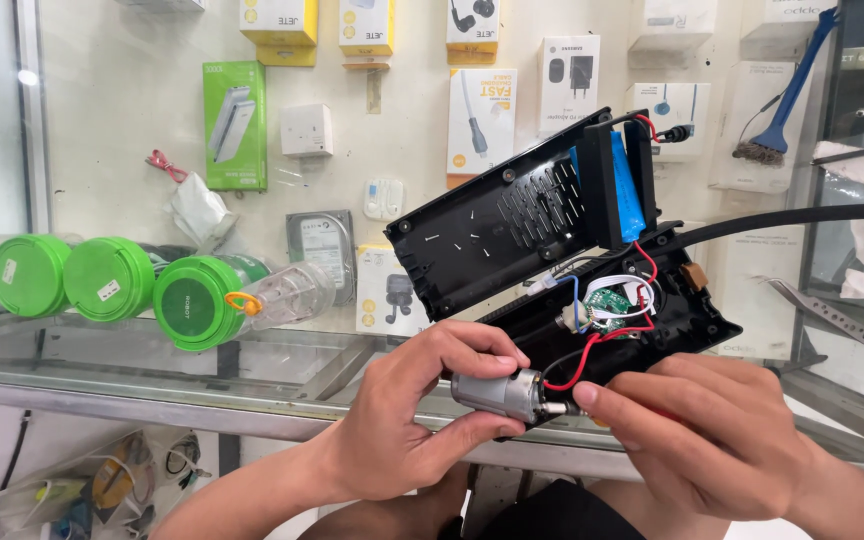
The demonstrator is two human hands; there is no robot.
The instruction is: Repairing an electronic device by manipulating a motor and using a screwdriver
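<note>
My left hand (407, 415) grips the small silver motor (500, 393) just below the opened black casing (592, 300); my right hand (697, 430) pinches the motor's shaft end, beside the casing's red wire (577, 368).

— What is the person wearing on the arms?

— Nothing is covering them: both forearms are showing bare, coming in from six and five o'clock. No sleeves, watch or rings are showing on the left hand (407, 420) or the right hand (702, 435).

— Gloves?

— None; nails are looking short. Dark cloth is showing at six o'clock.
</note>
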